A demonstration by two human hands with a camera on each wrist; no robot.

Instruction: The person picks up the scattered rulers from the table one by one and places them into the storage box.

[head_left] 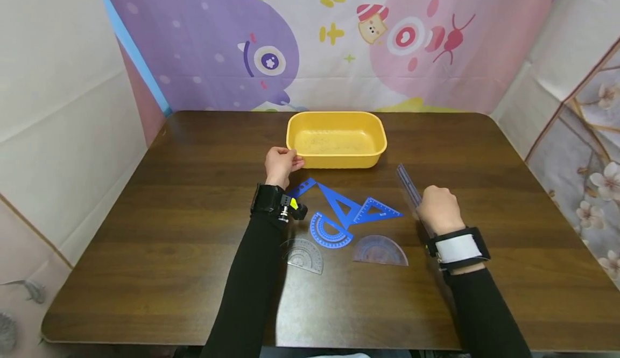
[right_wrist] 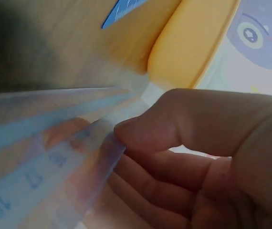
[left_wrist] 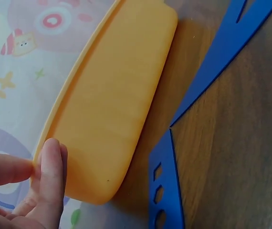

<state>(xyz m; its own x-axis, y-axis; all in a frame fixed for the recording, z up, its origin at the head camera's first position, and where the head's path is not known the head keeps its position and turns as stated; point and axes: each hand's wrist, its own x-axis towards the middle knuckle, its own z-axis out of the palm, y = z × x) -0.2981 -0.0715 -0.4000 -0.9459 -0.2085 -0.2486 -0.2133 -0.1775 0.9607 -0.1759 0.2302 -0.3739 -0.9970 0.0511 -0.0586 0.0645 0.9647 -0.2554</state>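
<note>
My left hand point(head_left: 282, 165) pinches the near left rim of a yellow plastic basin point(head_left: 336, 161); the left wrist view shows thumb and fingers on either side of that rim. On the right, my right hand point(head_left: 439, 210) grips a clear ruler point(head_left: 408, 184) with printed numbers point(right_wrist: 33, 179), held between thumb and curled fingers. Between the hands lie a blue ruler with cut-out holes point(head_left: 302, 187), partly behind the left wrist, two blue set squares, one larger point(head_left: 334, 199) and one smaller point(head_left: 380, 215), and a blue protractor point(head_left: 329, 242).
Two clear protractors, one at left point(head_left: 305, 255) and one at right point(head_left: 380, 250), lie nearer the front of the brown table point(head_left: 160, 255). A patterned cloth point(head_left: 334, 67) hangs behind the table. White fabric panels point(head_left: 58, 78) stand at the sides.
</note>
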